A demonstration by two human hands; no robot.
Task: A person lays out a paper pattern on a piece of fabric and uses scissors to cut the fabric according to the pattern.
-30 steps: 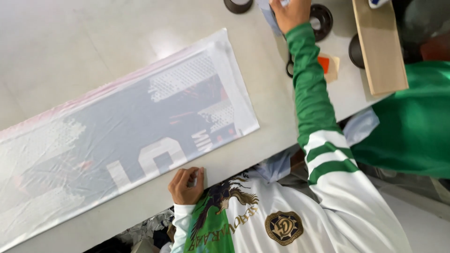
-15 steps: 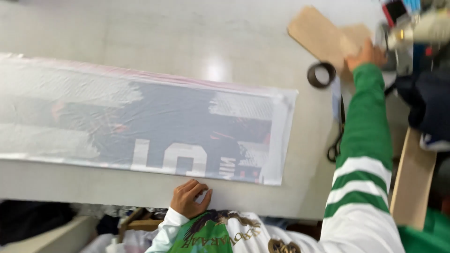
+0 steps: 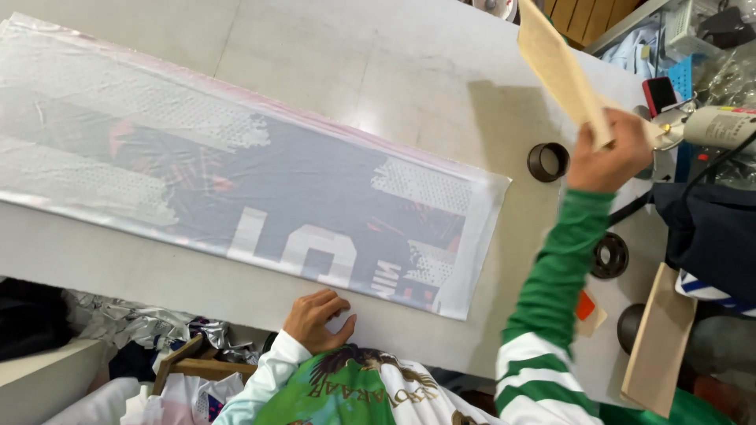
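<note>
The right hand pinches a tan cardboard template raised over the table's far right, while the left hand, fingers curled, presses the near edge of the printed fabric sheet. Swinging down, the template could knock the dark ring or drag the sheet's right end askew, since only one hand pins it.

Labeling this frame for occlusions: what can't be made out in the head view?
- Printed fabric sheet: far end cut off by the left frame edge.
- Right hand: fingers blurred by motion; grip on the tan board unclear.
- Second tan board: lower end cut off near the bottom edge.
- Power tool: cut off by the right edge.
- Left hand: palm underside hidden.
</note>
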